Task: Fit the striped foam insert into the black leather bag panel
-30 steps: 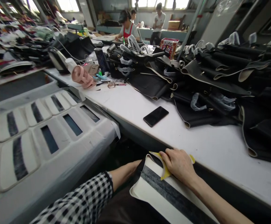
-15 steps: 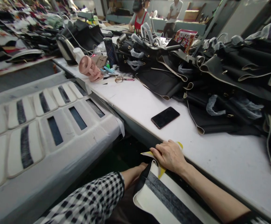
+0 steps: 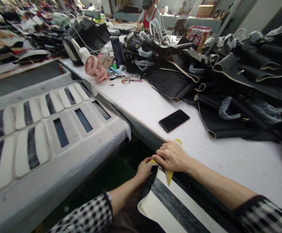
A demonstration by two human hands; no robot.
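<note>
My right hand [image 3: 173, 157] is closed around a thin yellow-and-white piece [image 3: 169, 177], perhaps cloth or sheet material, whose corners stick out past the fingers. My left hand [image 3: 143, 170] pinches at the left corner of that same piece, close to the right fingertips. Just below both hands a white panel with a dark strip [image 3: 165, 205] lies over the lap, slanting down to the right. Its upper end curls, and black material [image 3: 150, 184] shows along that edge. The left fingertips are partly hidden.
A black phone [image 3: 174, 120] lies on the white table [image 3: 141, 103]. Black bag pieces [image 3: 218, 119] are heaped to the right. On the left, a grey covered surface [image 3: 82, 152] bears several white panels [image 3: 21, 152]. A pink fan [image 3: 94, 68] and a kettle [image 3: 71, 48] stand farther back.
My left hand has come up from behind the panel's black edge to the yellow-and-white piece's left corner. My right hand keeps its hold and has shifted slightly. The view has moved a little.
</note>
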